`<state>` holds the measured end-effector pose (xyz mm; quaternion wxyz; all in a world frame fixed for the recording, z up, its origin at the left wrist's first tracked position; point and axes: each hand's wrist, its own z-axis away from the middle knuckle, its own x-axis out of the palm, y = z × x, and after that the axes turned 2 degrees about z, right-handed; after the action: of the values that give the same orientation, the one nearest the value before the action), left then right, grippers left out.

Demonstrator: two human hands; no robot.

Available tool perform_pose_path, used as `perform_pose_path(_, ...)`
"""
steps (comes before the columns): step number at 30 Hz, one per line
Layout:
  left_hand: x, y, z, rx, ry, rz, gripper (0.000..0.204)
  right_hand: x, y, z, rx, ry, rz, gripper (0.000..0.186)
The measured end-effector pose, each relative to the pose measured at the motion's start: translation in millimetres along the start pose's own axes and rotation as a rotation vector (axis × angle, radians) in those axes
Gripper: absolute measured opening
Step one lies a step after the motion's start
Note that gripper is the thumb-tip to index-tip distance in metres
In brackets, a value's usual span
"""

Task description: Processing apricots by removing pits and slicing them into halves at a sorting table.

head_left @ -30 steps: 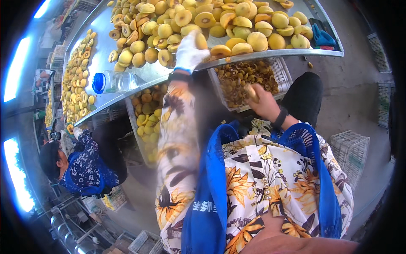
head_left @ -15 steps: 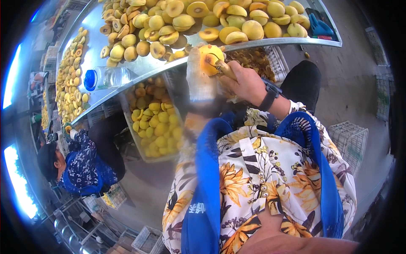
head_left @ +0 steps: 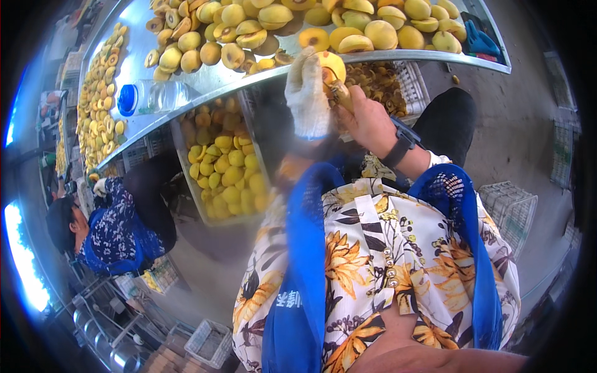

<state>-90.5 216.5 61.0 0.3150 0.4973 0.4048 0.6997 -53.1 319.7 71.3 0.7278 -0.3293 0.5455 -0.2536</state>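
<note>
My left hand (head_left: 306,93), in a white glove, is closed around a yellow peach half (head_left: 331,63), its cut face showing a reddish center. My right hand (head_left: 367,124) grips a tool with a tan handle (head_left: 341,93), its working end against that fruit. Both hands are together just below the front lip of the metal table (head_left: 193,93), where many whole and halved peaches (head_left: 380,35) are heaped. Below them stands a white crate of brownish cut pieces (head_left: 414,90); a bin of yellow fruit (head_left: 230,168) is to the left.
A plastic jug with blue lid (head_left: 149,97) lies on the table. Blue gloves (head_left: 480,40) are at its right end. A co-worker in patterned blue (head_left: 118,230) sits at left. Crates (head_left: 507,214) stand on the floor to the right and below.
My left hand has come back from the fruit pile with a peach half. My right hand has moved up and left, bringing the tool onto that half.
</note>
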Motion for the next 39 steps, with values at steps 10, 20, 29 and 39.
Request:
perform_pose_path(10,-32.2,-14.3,-6.0,0.03,-0.001,-0.05,0.017,23.5,-0.8,2.0,0.124,-0.209,-0.354,0.021)
perform_pose_path(20,-41.6,-26.2,-7.2,-0.198,-0.032,0.066,0.022,34.9,21.7,5.3,0.49,-0.822,-1.743,0.009)
perform_pose_path(29,-82.8,-40.1,27.8,-0.679,-0.107,0.144,0.041,11.2,40.3,5.9,0.303,-0.548,-2.028,0.021)
perform_pose_path(39,-253.7,99.9,-52.0,-0.014,0.651,-0.314,0.057,23.1,75.6,52.9,0.849,-0.234,-0.998,0.014)
